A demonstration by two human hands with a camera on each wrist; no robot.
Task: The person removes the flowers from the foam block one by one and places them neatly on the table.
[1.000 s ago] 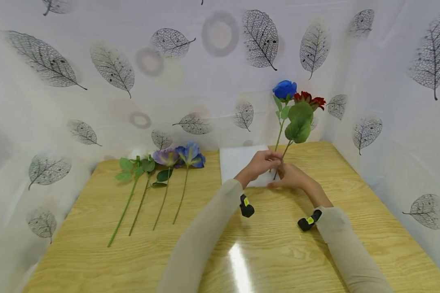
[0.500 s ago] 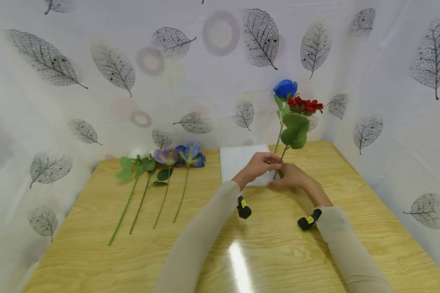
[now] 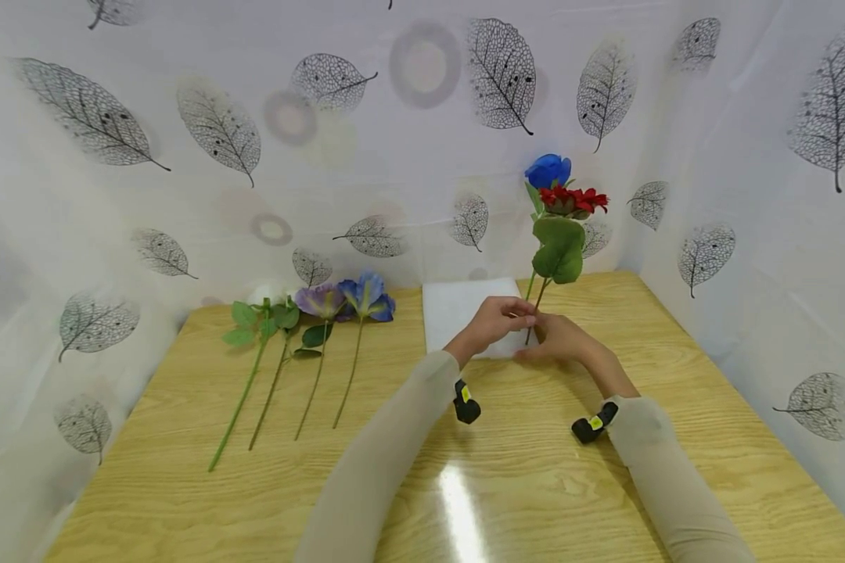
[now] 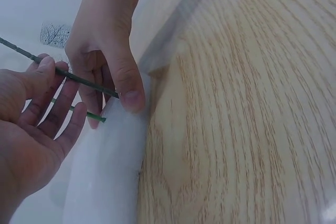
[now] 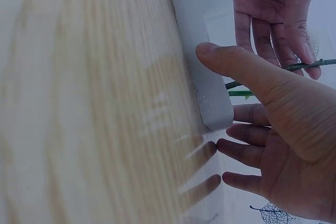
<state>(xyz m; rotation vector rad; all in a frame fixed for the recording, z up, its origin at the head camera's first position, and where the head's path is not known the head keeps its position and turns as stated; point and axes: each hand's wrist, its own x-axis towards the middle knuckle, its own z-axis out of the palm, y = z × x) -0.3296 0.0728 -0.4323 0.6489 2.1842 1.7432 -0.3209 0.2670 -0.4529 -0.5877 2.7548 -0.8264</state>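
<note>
My left hand (image 3: 494,320) pinches the stem (image 4: 87,83) of a red flower (image 3: 572,202) between thumb and fingertips. A broad green leaf (image 3: 559,250) hangs below its bloom. The dark stem slants down to the white foam block (image 3: 461,313). Behind it a blue rose (image 3: 549,170) stands upright, its green stem partly hidden by the leaf and hands. My right hand (image 3: 563,338) is at the block's right front corner, thumb (image 5: 228,61) over the front side and fingers stretched past the corner, as the right wrist view shows.
Several flowers lie side by side on the wooden table (image 3: 387,485) to the left: two leafy green stems (image 3: 257,375), a purple flower (image 3: 318,302) and a blue-violet one (image 3: 368,297). A white leaf-printed curtain (image 3: 366,180) rises behind and along both sides.
The red flower's head has swung left, now overlapping the blue rose's stem and lower petals. My left hand has shifted slightly left and down with the stem. My right hand has stayed put.
</note>
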